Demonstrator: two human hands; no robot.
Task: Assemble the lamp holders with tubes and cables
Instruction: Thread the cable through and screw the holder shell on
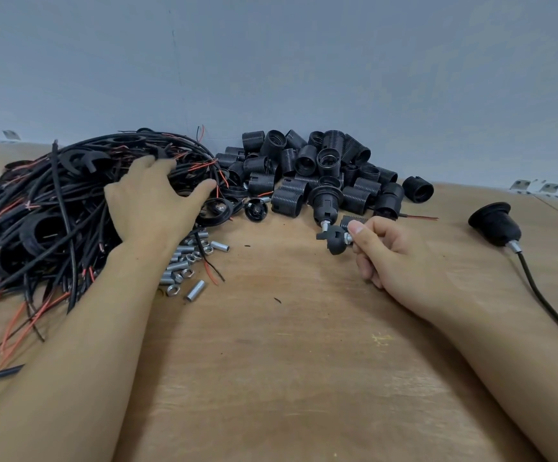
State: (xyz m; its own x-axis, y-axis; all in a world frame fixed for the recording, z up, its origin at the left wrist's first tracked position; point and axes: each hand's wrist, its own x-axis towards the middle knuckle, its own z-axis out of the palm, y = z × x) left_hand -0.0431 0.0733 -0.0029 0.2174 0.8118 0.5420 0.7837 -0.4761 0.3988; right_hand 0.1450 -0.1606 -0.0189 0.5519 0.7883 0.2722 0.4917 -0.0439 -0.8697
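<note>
Reaching into the cable heap (pixel 44 208) at ten o'clock, the left hand (pixel 152 198) is seen with fingers spread and relaxed over the black and red wires, nothing yet gripped. A black holder cap (pixel 332 240) with a threaded tube (pixel 348 238) already fitted is pinched between thumb and fingers of the right hand (pixel 387 258), held just above the bench (pixel 287 361) at one o'clock. Loose tubes and nuts (pixel 187 261) are scattered beside the left wrist; unassembled holders (pixel 321 171) are piled at twelve o'clock, and a finished lamp holder (pixel 496 225) with its cable lies at two o'clock. A cable is judged to be the part sought; one strand must be singled out and its stripped end threaded through the tube.
</note>
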